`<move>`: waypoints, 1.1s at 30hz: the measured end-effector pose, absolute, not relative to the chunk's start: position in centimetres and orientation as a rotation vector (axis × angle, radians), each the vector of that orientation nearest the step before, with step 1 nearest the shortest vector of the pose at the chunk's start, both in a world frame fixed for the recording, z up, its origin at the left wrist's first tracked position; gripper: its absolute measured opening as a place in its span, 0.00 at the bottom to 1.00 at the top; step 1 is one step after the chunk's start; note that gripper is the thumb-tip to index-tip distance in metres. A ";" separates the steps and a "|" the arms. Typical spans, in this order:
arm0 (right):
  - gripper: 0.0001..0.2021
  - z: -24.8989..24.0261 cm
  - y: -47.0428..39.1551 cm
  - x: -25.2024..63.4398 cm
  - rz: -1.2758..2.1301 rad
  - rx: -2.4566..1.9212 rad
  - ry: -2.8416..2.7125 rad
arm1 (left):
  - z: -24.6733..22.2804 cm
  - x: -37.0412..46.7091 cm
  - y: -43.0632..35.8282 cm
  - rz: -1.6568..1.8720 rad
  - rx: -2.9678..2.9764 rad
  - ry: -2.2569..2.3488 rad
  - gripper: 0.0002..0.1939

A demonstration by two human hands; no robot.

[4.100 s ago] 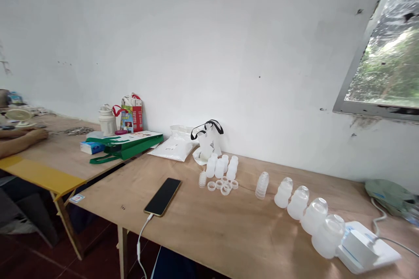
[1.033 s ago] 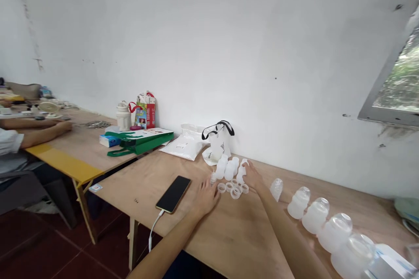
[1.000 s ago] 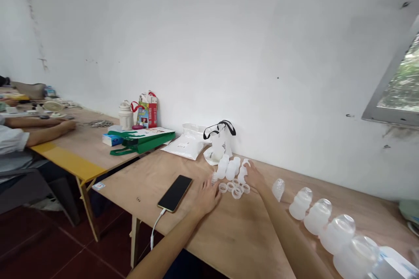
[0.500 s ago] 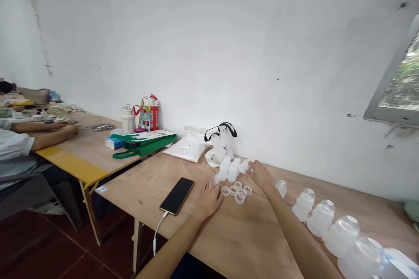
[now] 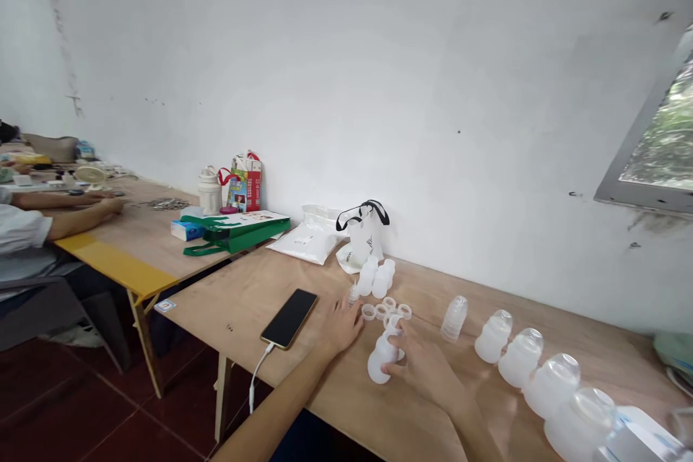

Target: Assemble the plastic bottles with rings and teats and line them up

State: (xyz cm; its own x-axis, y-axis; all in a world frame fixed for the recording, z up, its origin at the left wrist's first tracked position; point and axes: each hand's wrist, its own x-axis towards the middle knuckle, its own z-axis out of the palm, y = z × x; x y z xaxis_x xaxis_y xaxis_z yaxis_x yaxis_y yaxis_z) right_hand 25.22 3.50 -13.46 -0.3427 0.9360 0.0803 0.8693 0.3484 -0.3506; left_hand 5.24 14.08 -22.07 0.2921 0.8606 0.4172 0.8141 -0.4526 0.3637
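One frosted bottle [image 5: 380, 362] is at the near part of the table [image 5: 346, 398], pinched between thumb and fingers of the right hand [image 5: 425, 362], which reaches inward with fingers curled; a light, even hold, with fingertips kept off the loose rings [image 5: 382, 312], would probably steady it best. Farther left, the left hand [image 5: 340, 326] lies palm down, fingers loosely spread beside small clear pieces [image 5: 354, 294]. Beyond the rings stand two frosted bottles [image 5: 382, 280], before a white bag [image 5: 364, 238].
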 end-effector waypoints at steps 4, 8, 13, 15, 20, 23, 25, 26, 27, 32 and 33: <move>0.04 -12.7 3.8 25.5 0.377 -1.541 -2.377 | -22.4 5.3 14.3 0.905 2.447 1.577 0.14; 0.05 -12.5 3.9 26.1 0.490 -1.450 -2.407 | -22.5 5.4 14.6 0.993 2.406 1.505 0.18; 0.08 -12.1 4.2 26.3 0.609 -1.354 -2.347 | -22.8 5.5 15.1 1.068 2.324 1.475 0.29; 0.08 -12.2 4.4 26.4 0.652 -1.307 -2.314 | -23.0 5.5 15.2 1.063 2.303 1.479 0.30; 0.08 -14.2 5.3 26.8 0.623 -1.177 -2.239 | -23.7 5.7 15.6 1.126 2.290 1.504 0.26; 0.09 -16.1 6.1 27.1 0.547 -1.071 -2.195 | -24.2 5.8 16.0 1.227 2.282 1.451 0.22; 0.09 -17.3 6.4 27.1 0.441 -1.033 -2.191 | -24.4 5.8 16.4 1.329 2.272 1.395 0.20; 0.09 -17.8 6.5 27.1 0.365 -1.030 -2.203 | -24.5 5.8 16.6 1.375 2.266 1.370 0.18; 0.09 -18.2 6.5 27.0 0.276 -1.038 -2.223 | -24.6 5.8 16.8 1.411 2.258 1.350 0.18; 0.09 -18.6 6.2 26.5 -0.093 -1.118 -2.287 | -24.7 5.7 17.5 1.478 2.230 1.309 0.19; 0.09 -18.6 6.2 26.5 -0.127 -1.130 -2.286 | -24.7 5.7 17.6 1.485 2.230 1.298 0.19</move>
